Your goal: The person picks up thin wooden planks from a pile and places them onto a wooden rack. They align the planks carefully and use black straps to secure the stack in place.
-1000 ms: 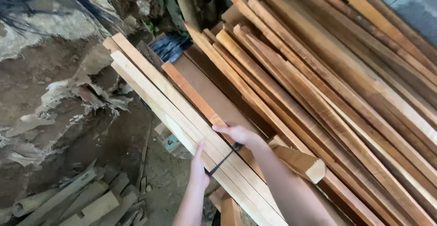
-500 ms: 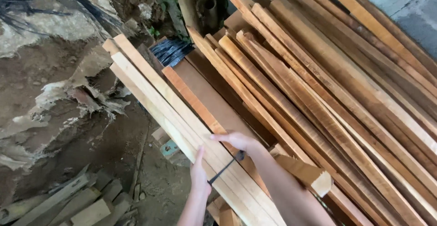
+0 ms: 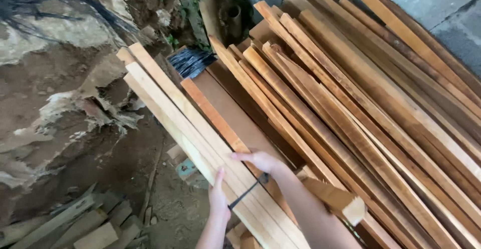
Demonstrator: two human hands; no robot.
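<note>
Where the pale wooden slats [image 3: 200,129] lie bundled side by side at the left edge of the lumber stack, both hands rest on their lower portion. The left hand [image 3: 218,199] is placed flat against the outer, left-facing edge of the bundle, fingers extended upward and together, not wrapped around anything that can be seen. The right hand [image 3: 261,162] lies on the top face of the bundle, fingers pointing left across the slats; whether it grips anything cannot be determined. A thin dark strap [image 3: 248,191] runs diagonally across the slats between the two hands, with its upper end just below the right hand and its lower end close to the left hand. The bundle runs from upper left to lower right, tilted in line with the larger pile of reddish-brown boards [image 3: 361,108] to its right. A coil of black banding [image 3: 191,61] sits near the upper end of the bundle. A short pale offcut [image 3: 335,199] lies just right of the right forearm. Bare earth [image 3: 60,123] and loose wood scraps [image 3: 85,224] occupy the left side.
</note>
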